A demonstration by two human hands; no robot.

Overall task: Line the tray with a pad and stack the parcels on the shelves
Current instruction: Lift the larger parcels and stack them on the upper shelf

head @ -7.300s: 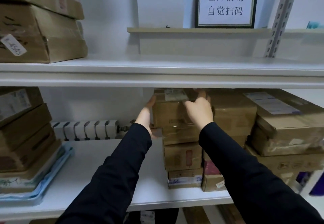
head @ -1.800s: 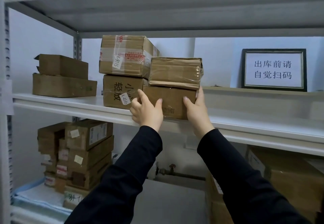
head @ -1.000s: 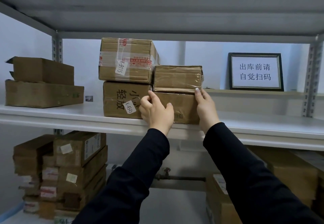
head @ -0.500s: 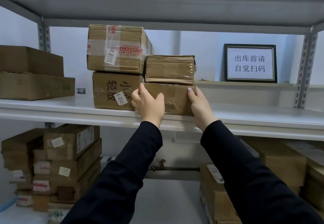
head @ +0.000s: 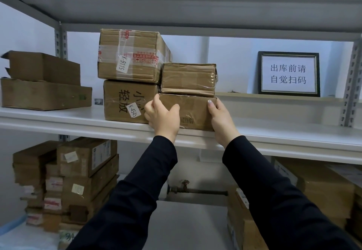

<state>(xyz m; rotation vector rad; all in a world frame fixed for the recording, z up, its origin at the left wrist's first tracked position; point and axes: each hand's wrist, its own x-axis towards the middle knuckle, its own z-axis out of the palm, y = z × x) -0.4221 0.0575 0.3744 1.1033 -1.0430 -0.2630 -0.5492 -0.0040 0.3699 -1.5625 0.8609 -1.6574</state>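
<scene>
The bottom parcel (head: 193,110) sits on the middle shelf (head: 274,132), close to its front edge and tight against the big box (head: 125,101) labelled K-4545, with a top parcel (head: 189,78) lying flat on it. The left grip (head: 163,115) clasps its left end, thumb across the front face and fingers curled in at the corner beside the big box. The right grip (head: 220,117) clasps the right end, thumb up near the top corner, the fingers hidden round the side. Both parcels are flat brown cardboard blocks wrapped in clear tape that wrinkles and shines, so the faces will likely be a little slippery while the edges give a firmer hold. The bottom one looks stiff enough to take a squeeze from both ends and, by its build, is probably fairly light, though its contents cannot be told. The two short ends, taken low, seem the best place to hold, since the loose top parcel could slide if the bottom one tips. The shelf is smooth and white, so cardboard should push along it easily. On the big box stands a taped box (head: 131,56) marked K-9115, and a framed sign (head: 288,73) stands at the back right.
</scene>
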